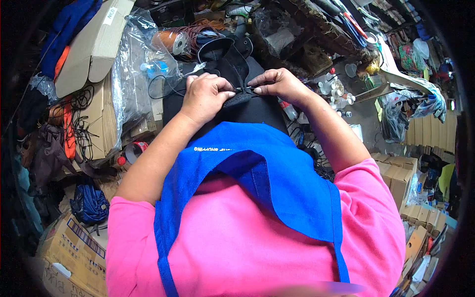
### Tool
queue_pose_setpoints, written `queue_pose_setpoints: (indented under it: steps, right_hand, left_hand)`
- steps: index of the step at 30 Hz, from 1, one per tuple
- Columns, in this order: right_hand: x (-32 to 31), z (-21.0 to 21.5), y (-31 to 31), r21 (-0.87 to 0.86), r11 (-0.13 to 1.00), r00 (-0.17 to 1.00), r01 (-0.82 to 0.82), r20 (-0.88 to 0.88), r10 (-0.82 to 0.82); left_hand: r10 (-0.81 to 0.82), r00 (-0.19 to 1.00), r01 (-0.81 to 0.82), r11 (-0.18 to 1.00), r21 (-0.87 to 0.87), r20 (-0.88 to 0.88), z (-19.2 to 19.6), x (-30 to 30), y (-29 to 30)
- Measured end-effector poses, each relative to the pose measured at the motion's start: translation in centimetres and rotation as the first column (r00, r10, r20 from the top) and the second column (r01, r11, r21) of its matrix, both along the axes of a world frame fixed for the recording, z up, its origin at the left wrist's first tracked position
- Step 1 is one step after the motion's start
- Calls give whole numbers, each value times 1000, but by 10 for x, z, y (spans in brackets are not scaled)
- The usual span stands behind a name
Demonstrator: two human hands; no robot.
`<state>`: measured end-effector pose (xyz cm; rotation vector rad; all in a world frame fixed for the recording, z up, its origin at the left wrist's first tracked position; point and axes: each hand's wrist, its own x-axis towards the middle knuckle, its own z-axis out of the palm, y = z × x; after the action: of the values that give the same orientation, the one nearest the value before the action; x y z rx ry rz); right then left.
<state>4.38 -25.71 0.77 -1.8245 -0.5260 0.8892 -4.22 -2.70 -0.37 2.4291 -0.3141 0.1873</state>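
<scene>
A black shoe or boot (231, 62) lies on my dark-clad lap, its opening turned away from me and its edge folded up toward my fingers. My left hand (205, 96) is closed, thumb and forefinger pinching the near edge of the black shoe. From the other side my right hand (279, 85) is closed in a pinch, the fingertips close to the left ones. A thin, shiny, needle-like piece (243, 89) shows between the two pinches at the shoe's edge. Thin black thread (157, 79) loops out beside my left hand. What lies under the fingertips is hidden.
A blue apron (232, 136) covers my front. Left stand cardboard (91, 47), clear plastic sheeting (131, 74) and an orange spool (170, 42). Several small bottles (339, 94) are to the right. Boxes (396, 173) stand lower right, a carton (74, 247) lower left.
</scene>
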Motion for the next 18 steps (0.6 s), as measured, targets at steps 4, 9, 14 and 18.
queue_pose_setpoints:
  steps: [4, 9, 14, 18]
  right_hand:
    - [-2, -1, -1, -14, 1000, 1000, 14, -27, -15]
    - [-5, -6, 0, 23, 997, 993, 68, -94, -65]
    - [-7, -9, 7, 17, 992, 990, 121, -72, -120]
    - [-3, -8, 14, -30, 996, 995, 89, -44, -91]
  left_hand:
    - [-8, 998, 12, 998, -69, 60, 2, -5, 0]
    - [58, 993, -68, 993, -98, -99, 2, -4, -2]
    - [98, 947, -153, 975, -162, -308, 0, 2, -13]
    - [61, 942, -111, 985, -135, -330, 8, 6, -15]
